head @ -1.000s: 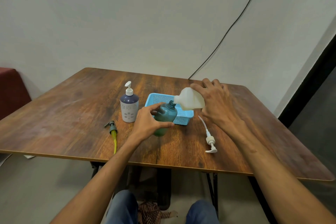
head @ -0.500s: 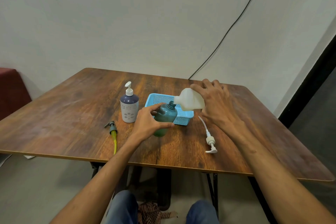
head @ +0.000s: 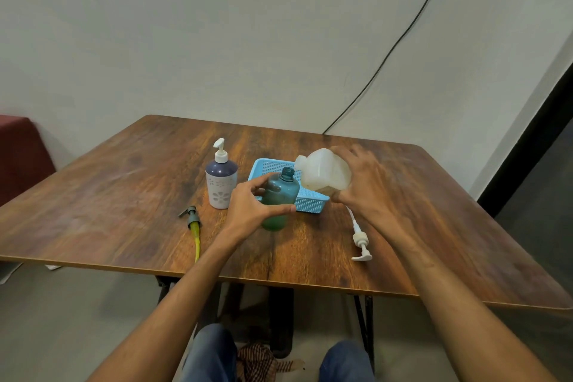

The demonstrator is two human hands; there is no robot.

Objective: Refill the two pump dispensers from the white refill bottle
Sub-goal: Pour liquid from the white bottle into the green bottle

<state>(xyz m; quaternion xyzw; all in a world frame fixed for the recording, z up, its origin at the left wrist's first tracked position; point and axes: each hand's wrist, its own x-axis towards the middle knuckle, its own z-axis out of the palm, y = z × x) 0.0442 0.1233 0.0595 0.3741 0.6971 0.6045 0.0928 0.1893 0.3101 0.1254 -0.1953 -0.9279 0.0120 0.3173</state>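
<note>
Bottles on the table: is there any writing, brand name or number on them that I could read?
No text can be read.
The white refill bottle, the green bottle and the purple pump dispenser show no words or numbers; the dispenser bears only a flower pattern.
The blue basket is plain too.

Plain pale wall [head: 217, 25], corner at right. Black cable [head: 403, 37] runs diagonally down wall to far edge of table. Brown wood-grain table [head: 108, 195] on dark metal legs [head: 366, 319]. Dark red seat [head: 21, 155], perhaps sofa, far left. Black frame [head: 533, 146] along right edge. Grey floor [head: 62, 319]. Light soft, even.
</note>
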